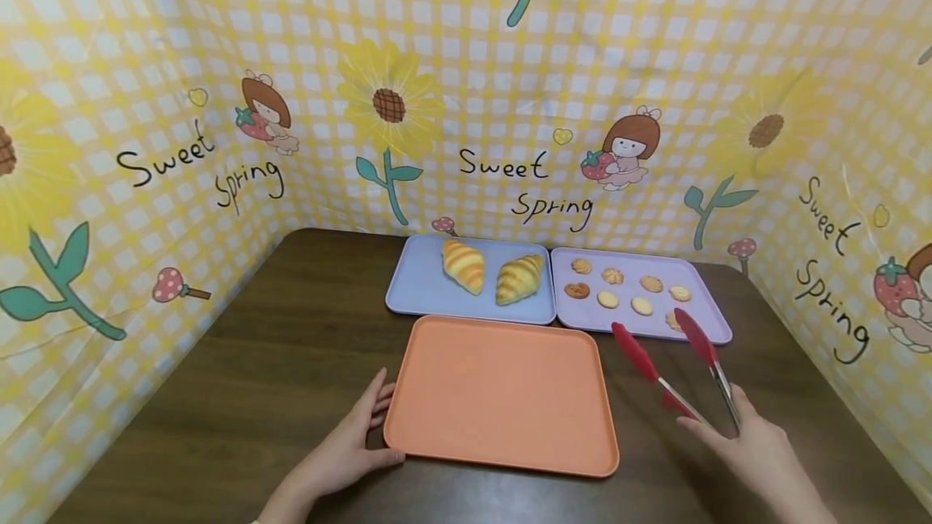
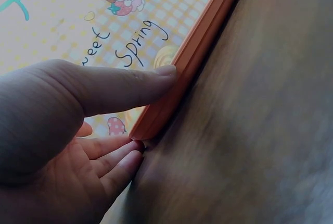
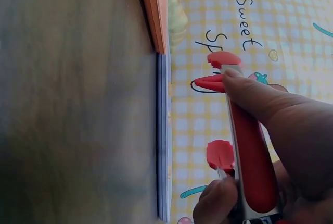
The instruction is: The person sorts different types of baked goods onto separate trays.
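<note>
In the head view, my left hand [image 1: 341, 441] is at the near left corner of an orange tray [image 1: 502, 395]. Its thumb touches the near rim and its extended fingers rest against the left side, as the left wrist view also shows. My right hand [image 1: 757, 443] grips a pair of red-tipped metal tongs [image 1: 721, 386] to the right of that tray. The tongs' two arms are spread, with nothing between the tips. Beyond them lies a lilac tray [image 1: 604, 315] with several small cookies [image 1: 641, 306]. One tong tip partly covers a cookie near the front right.
A blue tray [image 1: 415, 297] with two croissants [image 1: 463, 266] stands behind the orange tray, beside the lilac one. Everything rests on a dark wooden table [image 1: 240, 378]. A yellow checked cloth [image 1: 466, 87] surrounds the table at the back and both sides.
</note>
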A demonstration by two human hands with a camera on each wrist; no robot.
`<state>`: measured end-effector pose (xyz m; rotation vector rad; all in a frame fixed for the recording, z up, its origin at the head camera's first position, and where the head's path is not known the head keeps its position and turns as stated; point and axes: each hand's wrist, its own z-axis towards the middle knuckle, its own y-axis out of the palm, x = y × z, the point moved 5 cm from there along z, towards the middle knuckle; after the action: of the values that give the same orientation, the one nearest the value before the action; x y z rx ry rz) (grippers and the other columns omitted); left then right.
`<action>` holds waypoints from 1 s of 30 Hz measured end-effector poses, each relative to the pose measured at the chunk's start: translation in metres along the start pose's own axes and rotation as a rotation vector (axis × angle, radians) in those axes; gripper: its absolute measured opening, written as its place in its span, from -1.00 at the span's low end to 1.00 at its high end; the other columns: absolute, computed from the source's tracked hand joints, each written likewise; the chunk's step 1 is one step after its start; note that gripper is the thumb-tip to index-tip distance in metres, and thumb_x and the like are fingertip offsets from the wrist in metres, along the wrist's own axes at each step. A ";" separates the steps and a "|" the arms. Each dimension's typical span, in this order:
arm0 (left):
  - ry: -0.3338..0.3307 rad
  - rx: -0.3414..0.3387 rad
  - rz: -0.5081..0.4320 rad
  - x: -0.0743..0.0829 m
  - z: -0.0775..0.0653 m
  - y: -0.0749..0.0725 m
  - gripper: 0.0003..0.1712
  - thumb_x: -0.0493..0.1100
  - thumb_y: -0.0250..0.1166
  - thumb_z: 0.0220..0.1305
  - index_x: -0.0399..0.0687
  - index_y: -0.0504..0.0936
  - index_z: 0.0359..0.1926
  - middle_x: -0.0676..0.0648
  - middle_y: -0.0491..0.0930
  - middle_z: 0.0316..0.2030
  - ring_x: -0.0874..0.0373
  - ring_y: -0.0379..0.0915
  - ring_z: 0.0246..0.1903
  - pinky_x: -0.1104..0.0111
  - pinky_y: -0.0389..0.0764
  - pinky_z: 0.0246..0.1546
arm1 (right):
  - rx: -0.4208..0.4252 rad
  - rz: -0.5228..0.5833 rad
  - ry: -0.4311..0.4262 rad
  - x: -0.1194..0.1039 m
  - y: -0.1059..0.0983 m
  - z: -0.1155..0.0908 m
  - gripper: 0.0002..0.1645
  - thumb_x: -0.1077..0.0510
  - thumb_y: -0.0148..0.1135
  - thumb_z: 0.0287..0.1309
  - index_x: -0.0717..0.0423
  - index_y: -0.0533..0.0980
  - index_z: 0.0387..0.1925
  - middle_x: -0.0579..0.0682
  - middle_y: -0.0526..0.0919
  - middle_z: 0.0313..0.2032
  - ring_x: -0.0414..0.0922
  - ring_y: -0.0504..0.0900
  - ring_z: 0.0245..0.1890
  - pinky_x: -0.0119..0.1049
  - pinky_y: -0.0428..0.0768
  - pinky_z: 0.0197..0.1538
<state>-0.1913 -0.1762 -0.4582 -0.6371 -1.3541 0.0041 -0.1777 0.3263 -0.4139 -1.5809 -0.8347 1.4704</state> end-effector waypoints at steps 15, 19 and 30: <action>0.004 0.000 0.004 0.000 0.000 0.001 0.31 -0.19 0.51 0.12 -0.40 -0.32 0.52 -0.48 0.06 0.42 -0.35 0.00 0.40 0.38 0.34 0.27 | -0.217 -0.057 0.050 0.013 0.023 -0.013 0.33 -0.39 0.07 0.31 0.77 -0.20 0.33 0.74 0.22 0.16 0.58 0.37 0.11 0.34 0.47 0.02; 0.003 0.007 0.013 0.000 0.001 0.001 0.31 -0.19 0.51 0.11 -0.41 -0.30 0.52 -0.48 0.08 0.42 -0.34 0.01 0.40 0.35 0.34 0.27 | -0.215 -0.049 0.058 0.013 0.028 -0.013 0.34 -0.39 0.07 0.31 0.78 -0.21 0.32 0.75 0.18 0.18 0.58 0.34 0.13 0.34 0.45 0.05; -0.029 0.005 0.018 0.000 0.001 0.001 0.31 -0.19 0.52 0.11 -0.37 -0.30 0.53 -0.47 0.08 0.42 -0.34 0.01 0.40 0.30 0.35 0.28 | -0.276 -0.039 0.087 0.015 0.039 -0.009 0.30 -0.48 0.01 0.27 0.63 -0.09 0.37 0.67 0.39 0.08 0.49 0.51 0.02 0.30 0.54 -0.09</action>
<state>-0.1923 -0.1746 -0.4582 -0.6472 -1.3761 0.0310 -0.1690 0.3207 -0.4560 -1.8063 -1.0462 1.2907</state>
